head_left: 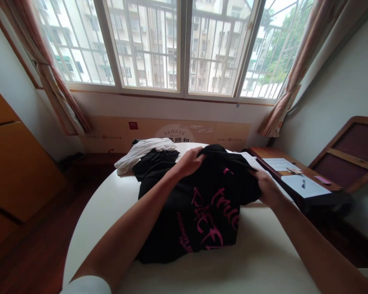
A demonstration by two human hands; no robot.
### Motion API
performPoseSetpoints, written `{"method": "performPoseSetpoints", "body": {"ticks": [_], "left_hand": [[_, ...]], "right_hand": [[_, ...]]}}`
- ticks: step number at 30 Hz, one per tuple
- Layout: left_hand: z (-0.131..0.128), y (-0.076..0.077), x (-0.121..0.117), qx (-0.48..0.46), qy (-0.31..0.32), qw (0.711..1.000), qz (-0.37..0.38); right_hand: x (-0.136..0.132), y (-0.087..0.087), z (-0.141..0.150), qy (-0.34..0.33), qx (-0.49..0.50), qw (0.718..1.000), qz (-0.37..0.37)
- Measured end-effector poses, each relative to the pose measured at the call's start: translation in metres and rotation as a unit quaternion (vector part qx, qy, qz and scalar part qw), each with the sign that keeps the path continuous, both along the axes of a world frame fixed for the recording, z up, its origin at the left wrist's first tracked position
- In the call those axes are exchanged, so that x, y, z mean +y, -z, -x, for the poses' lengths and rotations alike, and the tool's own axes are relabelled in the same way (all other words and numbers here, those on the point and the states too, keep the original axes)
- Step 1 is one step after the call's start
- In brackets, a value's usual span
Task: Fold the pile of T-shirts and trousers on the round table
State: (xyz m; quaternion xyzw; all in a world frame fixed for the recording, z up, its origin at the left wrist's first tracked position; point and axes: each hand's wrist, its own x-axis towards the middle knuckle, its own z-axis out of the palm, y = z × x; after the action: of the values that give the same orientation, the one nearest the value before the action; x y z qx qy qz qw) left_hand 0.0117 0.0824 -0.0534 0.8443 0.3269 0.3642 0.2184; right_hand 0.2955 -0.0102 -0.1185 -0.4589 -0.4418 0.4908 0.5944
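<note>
A black T-shirt [168,204] with pink lettering is spread over a round white table [95,228], its far part lifted and bunched between my hands. My left hand [191,160] grips the cloth near the top middle, fingers closed on it. On the right, my right hand [266,187] pinches another edge of the same shirt, which droops between the two hands. Some of my fingertips are hidden by the fabric. Behind the shirt, to the left, lie a crumpled white garment [147,149] and a dark garment [156,158].
To the right stands a wooden desk [260,153] with paper sheets [306,187], a pen [303,183] and a pink item [322,180]. A wooden chair [349,151] leans beside it. Cardboard [233,130] lines the wall under a barred window [180,49]; an orange cabinet [18,163] is at left.
</note>
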Motion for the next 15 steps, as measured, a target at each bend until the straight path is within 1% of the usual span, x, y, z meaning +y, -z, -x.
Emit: {"method": "performPoseSetpoints", "body": {"ticks": [1, 3, 5, 6, 7, 9, 11, 13, 15], "left_hand": [[0.004, -0.006, 0.001, -0.011, -0.043, 0.999, -0.031], [0.014, -0.018, 0.002, -0.007, -0.109, 0.991, -0.071], [0.024, -0.027, 0.003, 0.005, -0.168, 0.982, -0.088], [0.03, -0.031, 0.004, 0.009, -0.194, 0.976, -0.094], [0.035, -0.034, 0.005, 0.015, -0.216, 0.972, -0.097], [0.047, -0.039, 0.008, 0.027, -0.24, 0.965, -0.097], [0.057, -0.043, 0.01, 0.039, -0.245, 0.964, -0.096], [0.064, -0.046, 0.01, 0.05, -0.238, 0.965, -0.101], [0.067, -0.048, 0.009, 0.06, -0.243, 0.962, -0.11]], "right_hand": [[0.002, -0.001, -0.001, 0.016, -0.015, 1.0, -0.02], [0.005, 0.002, -0.002, 0.011, -0.084, 0.995, -0.045], [0.006, 0.007, -0.001, -0.03, -0.185, 0.981, -0.043], [0.007, 0.01, -0.001, -0.054, -0.221, 0.973, -0.031], [0.008, 0.013, -0.001, -0.068, -0.228, 0.971, -0.018], [0.01, 0.014, -0.002, -0.063, -0.165, 0.984, -0.005], [0.01, 0.01, -0.005, -0.03, -0.077, 0.996, -0.02], [0.007, 0.001, -0.011, -0.009, -0.028, 0.999, -0.029], [-0.002, -0.011, -0.017, -0.013, 0.003, 1.0, 0.003]]}}
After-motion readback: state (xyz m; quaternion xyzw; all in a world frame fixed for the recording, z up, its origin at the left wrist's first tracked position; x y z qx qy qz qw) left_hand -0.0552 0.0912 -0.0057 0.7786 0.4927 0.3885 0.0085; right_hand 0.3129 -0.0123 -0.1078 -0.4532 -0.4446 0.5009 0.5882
